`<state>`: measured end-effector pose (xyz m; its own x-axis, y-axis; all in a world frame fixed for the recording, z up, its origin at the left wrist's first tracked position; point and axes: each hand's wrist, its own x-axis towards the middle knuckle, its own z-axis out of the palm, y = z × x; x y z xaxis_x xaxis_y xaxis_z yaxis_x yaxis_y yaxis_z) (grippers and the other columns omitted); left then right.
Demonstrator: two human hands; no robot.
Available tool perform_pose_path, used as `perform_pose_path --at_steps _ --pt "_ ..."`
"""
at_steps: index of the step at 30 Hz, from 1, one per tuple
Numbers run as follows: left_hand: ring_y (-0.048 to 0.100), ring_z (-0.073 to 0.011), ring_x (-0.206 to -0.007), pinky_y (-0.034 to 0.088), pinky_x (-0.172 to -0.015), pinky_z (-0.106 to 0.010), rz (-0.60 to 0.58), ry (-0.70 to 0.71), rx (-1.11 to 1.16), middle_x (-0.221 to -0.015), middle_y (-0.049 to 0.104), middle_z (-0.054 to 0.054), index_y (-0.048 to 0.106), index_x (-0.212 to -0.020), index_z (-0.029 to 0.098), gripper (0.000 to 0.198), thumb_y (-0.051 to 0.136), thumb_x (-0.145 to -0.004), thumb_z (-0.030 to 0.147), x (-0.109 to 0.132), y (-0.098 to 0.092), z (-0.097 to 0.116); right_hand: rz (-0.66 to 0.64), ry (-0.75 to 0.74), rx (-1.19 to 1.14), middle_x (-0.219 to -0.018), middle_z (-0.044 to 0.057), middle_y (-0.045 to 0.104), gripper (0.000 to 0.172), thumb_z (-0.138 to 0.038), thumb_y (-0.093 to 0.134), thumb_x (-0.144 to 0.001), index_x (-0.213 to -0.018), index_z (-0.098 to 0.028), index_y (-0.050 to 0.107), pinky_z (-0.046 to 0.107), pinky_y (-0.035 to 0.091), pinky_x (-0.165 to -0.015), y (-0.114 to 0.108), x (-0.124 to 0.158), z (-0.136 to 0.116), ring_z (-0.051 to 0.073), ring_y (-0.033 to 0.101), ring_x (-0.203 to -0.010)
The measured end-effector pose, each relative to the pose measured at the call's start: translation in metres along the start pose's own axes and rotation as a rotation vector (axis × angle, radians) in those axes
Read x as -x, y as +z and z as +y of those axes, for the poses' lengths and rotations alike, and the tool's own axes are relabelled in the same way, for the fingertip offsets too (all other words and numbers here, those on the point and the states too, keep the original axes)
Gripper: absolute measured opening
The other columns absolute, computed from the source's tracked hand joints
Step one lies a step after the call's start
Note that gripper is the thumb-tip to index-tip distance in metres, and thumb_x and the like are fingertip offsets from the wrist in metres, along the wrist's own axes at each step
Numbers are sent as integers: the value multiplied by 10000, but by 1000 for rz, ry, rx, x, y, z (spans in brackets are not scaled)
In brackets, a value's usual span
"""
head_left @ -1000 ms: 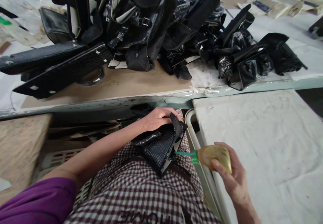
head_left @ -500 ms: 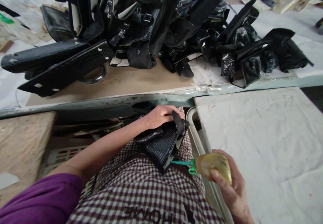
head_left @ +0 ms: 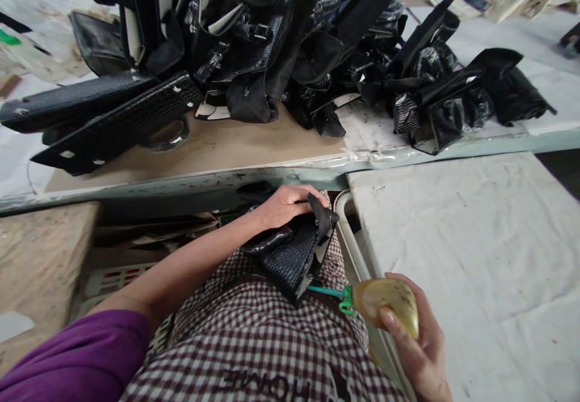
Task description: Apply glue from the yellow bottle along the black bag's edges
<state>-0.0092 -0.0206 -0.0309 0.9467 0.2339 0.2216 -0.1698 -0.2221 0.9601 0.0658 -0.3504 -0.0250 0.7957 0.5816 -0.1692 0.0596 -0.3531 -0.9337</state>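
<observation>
Head view: the left hand point(head_left: 290, 204) grips the upper end of a black textured bag point(head_left: 285, 263), thumb and fingers closed about it beside a loose black flap point(head_left: 321, 213). The bag lies over the checked apron point(head_left: 254, 341), below the front edge of the bench point(head_left: 290, 178). Its body extends from beneath the left fingers toward the wearer, and its open side faces the right hand point(head_left: 419, 332). The right hand's thumb and fingers are wrapped around a yellowish squeeze bottle point(head_left: 385, 299). The bottle's thin teal nozzle point(head_left: 326, 291) points at the bag's lower corner; whether the tip touches cannot be told. The right fingers stand apart from the bag, with bottle and nozzle between.

On the bench, a heap of black bags point(head_left: 276, 57) stands back from the front edge; a flat black panel point(head_left: 122, 124) lies near the front left corner. A white-covered table point(head_left: 471, 245) adjoins the front edge at right.
</observation>
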Motion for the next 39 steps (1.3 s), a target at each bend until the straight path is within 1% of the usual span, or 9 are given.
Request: perform_pose_path --at_steps 4,7,11,14,17,22,25,31,39 --pt "686 -188 -1030 497 -1031 -370 2 1 -5 -1037 737 -92 738 -1007 163 139 626 -928 189 1 0 -2 74 -5 44 -1009 60 699 507 -489 732 -783 -1217 -265 597 245 603 -699 -4 0 6 204 684 -840" --pt "688 -193 -1032 499 -1030 -378 7 -2 -13 -1038 740 -87 742 -1004 173 136 633 -927 200 0 0 -2 55 12 90 -1032 58 691 528 -529 728 -770 -1219 -283 597 261 604 -731 -5 4 4 209 673 -859" --pt "694 -196 -1014 505 -1022 -380 28 0 -12 -1022 746 -80 751 -978 176 130 641 -923 215 -1 1 0 -24 63 17 -1005 50 686 532 -532 718 -779 -1223 -278 572 272 606 -708 0 13 -8 210 663 -840" --pt "693 -188 -1003 505 -1019 -372 32 0 -18 -1013 746 -74 752 -970 173 125 642 -921 208 -1 1 0 -8 125 -32 -1034 35 680 545 -546 709 -784 -1238 -284 560 240 588 -731 5 17 -12 199 653 -885" --pt "691 -184 -1001 508 -1016 -373 46 10 -29 -1013 744 -69 747 -976 175 125 639 -923 208 0 1 0 -13 55 -15 -1018 45 698 527 -515 715 -791 -1230 -262 570 243 592 -711 4 16 -5 205 668 -873" --pt "691 -175 -1004 515 -1000 -345 47 14 -35 -1020 744 -70 746 -981 168 129 632 -926 191 0 2 0 101 30 67 -1066 82 683 571 -527 719 -782 -1236 -212 576 266 591 -733 1 10 10 217 667 -903" --pt "694 -177 -997 514 -1002 -343 62 13 -39 -1009 747 -68 750 -969 166 126 637 -923 196 0 3 0 130 55 66 -1081 74 671 607 -558 733 -753 -1227 -215 571 256 576 -760 5 11 4 208 651 -925" --pt "697 -182 -988 514 -1007 -357 59 11 -39 -1006 750 -72 752 -962 168 128 635 -922 202 0 4 0 42 207 -71 -1033 30 667 623 -618 704 -757 -1225 -240 542 245 534 -777 18 20 -23 195 613 -931" --pt "689 -194 -1010 512 -1008 -374 50 1 -27 -1028 745 -72 748 -987 174 142 634 -927 234 0 3 -2 4 188 -130 -1061 26 671 611 -561 724 -764 -1259 -257 533 243 551 -778 14 20 -3 200 623 -950"
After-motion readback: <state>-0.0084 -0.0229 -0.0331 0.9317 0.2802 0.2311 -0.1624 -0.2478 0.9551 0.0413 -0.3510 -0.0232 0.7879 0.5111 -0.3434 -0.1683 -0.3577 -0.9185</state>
